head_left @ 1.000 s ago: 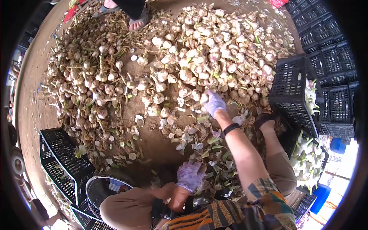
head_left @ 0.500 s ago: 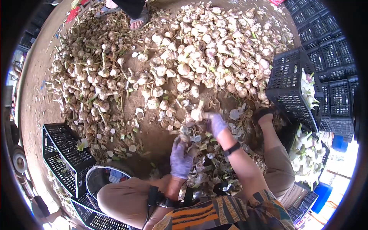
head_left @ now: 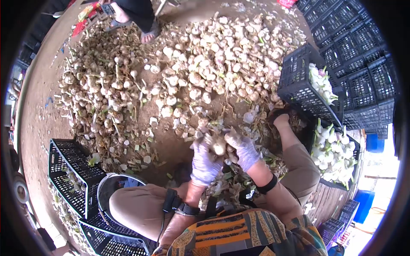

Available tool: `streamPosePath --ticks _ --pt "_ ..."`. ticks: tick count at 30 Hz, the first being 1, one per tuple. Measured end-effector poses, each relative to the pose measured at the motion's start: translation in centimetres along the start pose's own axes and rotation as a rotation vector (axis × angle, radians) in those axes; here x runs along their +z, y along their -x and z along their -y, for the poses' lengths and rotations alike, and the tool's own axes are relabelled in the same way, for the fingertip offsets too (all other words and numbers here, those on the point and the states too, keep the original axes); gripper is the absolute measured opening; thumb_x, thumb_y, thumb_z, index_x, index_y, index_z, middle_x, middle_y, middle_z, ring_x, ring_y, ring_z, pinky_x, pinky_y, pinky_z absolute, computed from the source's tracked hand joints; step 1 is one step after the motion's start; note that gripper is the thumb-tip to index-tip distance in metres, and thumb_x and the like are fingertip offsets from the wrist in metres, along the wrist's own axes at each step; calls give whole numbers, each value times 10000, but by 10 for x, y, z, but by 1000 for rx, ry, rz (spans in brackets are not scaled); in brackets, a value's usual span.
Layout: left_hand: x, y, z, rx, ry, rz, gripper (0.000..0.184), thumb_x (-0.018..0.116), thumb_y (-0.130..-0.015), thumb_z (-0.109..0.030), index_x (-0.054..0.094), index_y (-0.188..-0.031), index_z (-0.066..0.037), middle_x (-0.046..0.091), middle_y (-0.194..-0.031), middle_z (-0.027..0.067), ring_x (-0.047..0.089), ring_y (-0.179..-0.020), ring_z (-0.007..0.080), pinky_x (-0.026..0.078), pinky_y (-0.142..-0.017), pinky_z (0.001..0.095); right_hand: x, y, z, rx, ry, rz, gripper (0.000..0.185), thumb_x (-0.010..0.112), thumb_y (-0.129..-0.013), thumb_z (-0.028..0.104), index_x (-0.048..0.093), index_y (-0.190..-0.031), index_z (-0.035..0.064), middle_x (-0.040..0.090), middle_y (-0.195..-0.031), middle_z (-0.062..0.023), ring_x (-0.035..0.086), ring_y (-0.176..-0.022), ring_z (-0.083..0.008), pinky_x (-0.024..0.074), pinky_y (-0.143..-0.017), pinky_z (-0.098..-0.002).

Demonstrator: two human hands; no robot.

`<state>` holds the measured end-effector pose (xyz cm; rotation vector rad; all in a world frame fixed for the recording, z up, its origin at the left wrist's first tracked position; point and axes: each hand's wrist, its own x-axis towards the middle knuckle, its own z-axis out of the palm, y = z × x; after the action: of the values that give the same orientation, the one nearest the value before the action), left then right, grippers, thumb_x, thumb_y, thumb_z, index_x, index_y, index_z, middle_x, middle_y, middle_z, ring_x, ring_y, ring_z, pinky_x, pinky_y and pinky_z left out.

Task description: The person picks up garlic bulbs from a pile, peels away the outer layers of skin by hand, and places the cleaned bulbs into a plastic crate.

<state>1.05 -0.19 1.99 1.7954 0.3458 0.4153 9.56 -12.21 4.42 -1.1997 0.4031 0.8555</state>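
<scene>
Left hand (head_left: 206, 164): in a thin pale-purple glove, fingers curled around a round whitish garlic bulb (head_left: 218, 148).
Right hand (head_left: 244, 152): gloved alike, fingers bent close against the bulb's other side; blur hides whether it grips too.
Garlic bulb: between both hands, above a litter of papery skins and green trimmings (head_left: 234, 181).
Brown earth floor (head_left: 160, 147): ahead, a broad heap of dirty-white, stalked garlic (head_left: 239, 55); to the left, a browner heap (head_left: 102, 85).
Right side: a tilted black plastic lattice crate (head_left: 299, 81) and a lower black crate of cleaned white bulbs (head_left: 334, 155).
Far edge: another person's sandalled foot (head_left: 149, 35).
</scene>
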Motion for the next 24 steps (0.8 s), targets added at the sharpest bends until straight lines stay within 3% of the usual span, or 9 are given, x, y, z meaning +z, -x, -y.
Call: streamPosePath --ticks 6,8,10,11,14,16,19,22,24 --pt "-8 7 3 302 -405 236 418 582 -696 -60 502 -1106 -54 412 -1212 270 483 -989 456 457 -816 461 7 -4 -17 -132 -10 29 112 577 -805 117 612 -882 42 588 -663 -8 479 -433 -82 319 -359 -208" --pt "0 18 23 337 -449 66 468 670 -656 -66 522 -1096 -133 521 -1079 211 546 -949 395 480 -758 389 7 4 -16 -133 13 30 135 590 -789 82 617 -908 25 595 -660 -28 486 -420 -104 344 -357 -208" --pt "31 31 102 -73 215 295 421 651 -761 -138 495 -1151 -110 498 -1114 217 532 -1006 379 462 -822 391 4 1 -17 -138 -16 52 161 589 -767 46 619 -925 25 602 -674 -39 504 -440 -117 377 -378 -221" --pt "19 27 66 186 -243 130 467 622 -824 -273 459 -1188 -30 531 -1065 190 527 -1027 322 432 -867 390 0 1 -17 -128 -42 42 199 587 -746 10 621 -941 24 608 -688 -50 522 -461 -129 410 -398 -234" --pt "7 20 18 11 -83 97 543 629 -817 -316 437 -1188 30 543 -1035 179 528 -1018 294 411 -893 386 -15 -7 -26 -118 -93 28 277 577 -701 -35 623 -967 29 611 -704 -57 542 -491 -151 453 -449 -269" --pt "10 21 19 236 -165 143 524 674 -778 -197 444 -1198 16 538 -1030 179 527 -1012 299 396 -910 390 -36 -22 -36 -104 -84 45 291 570 -684 -46 622 -961 25 614 -721 -59 555 -528 -158 460 -467 -283" --pt "13 12 1 -4 159 47 615 679 -635 43 413 -1186 -13 548 -994 110 560 -923 240 459 -805 329 -33 -6 -26 -160 -48 117 295 565 -661 -54 624 -940 20 619 -745 -60 570 -570 -163 463 -482 -291" --pt "-9 11 -20 -584 1270 176 635 665 -607 -44 402 -1185 -43 575 -967 102 598 -788 213 522 -652 294 -11 32 2 -214 170 163 218 574 -670 -30 627 -878 5 614 -733 -47 560 -562 -143 444 -478 -265" --pt "-11 9 -24 -601 1307 268 540 644 -642 -98 451 -1137 -4 597 -902 112 605 -768 217 520 -636 296 -9 39 5 -558 455 130 153 593 -706 7 630 -853 -10 606 -693 -38 538 -535 -106 428 -484 -236"
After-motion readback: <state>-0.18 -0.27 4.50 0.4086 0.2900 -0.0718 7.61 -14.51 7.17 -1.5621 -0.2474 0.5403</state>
